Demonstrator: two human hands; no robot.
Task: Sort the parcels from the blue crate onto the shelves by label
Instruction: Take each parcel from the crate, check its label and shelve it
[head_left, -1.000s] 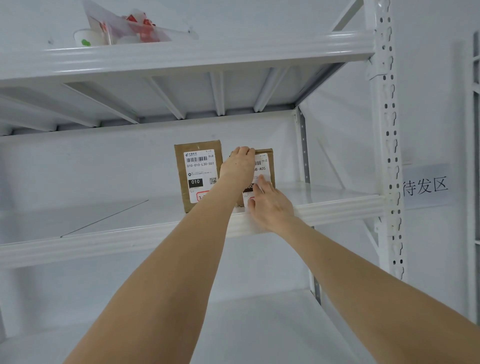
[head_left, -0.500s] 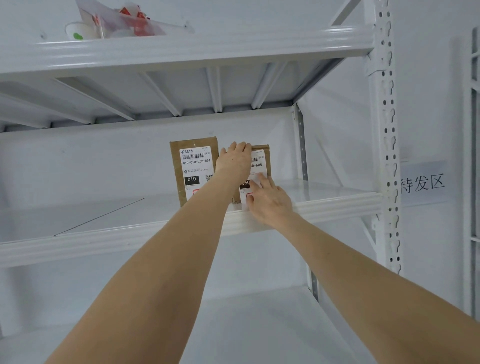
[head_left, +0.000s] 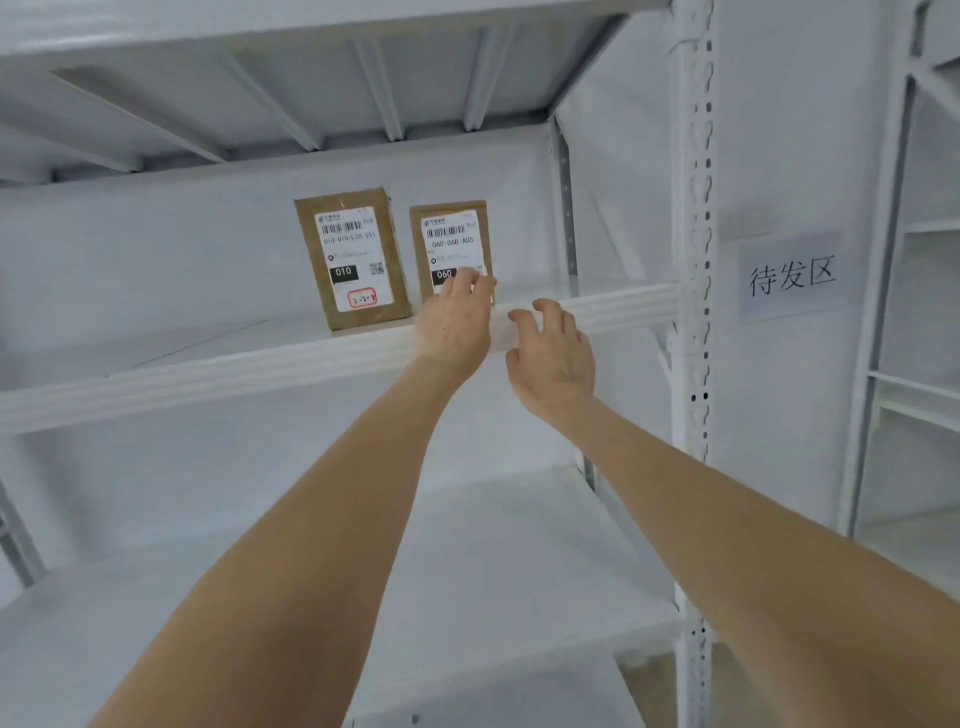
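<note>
Differs from half a second ago in both hands. Finds the left hand (head_left: 454, 325) down from the top edge of the 060 parcel (head_left: 452, 244) to its lower label, fingers slightly bent and spread narrow, contact not clear. Finds the right hand (head_left: 553, 358) off the parcel, at its 5 o'clock, before the shelf lip (head_left: 208, 371), fingers loosely curled round nothing. Leaves the upper label bare now.

Stands upright toward the back of the middle shelf, at 3 o'clock of the taller 010 parcel (head_left: 350, 257), apart by a narrow gap. Brown cardboard; white label with barcode, "060-06B-A05", black "060" block.

White steel racking all round. Perforated upright (head_left: 693, 208) at 3 o'clock; beyond it, a paper sign (head_left: 792, 275) with three Chinese characters; lower shelf (head_left: 467, 571) at 6 o'clock.
</note>
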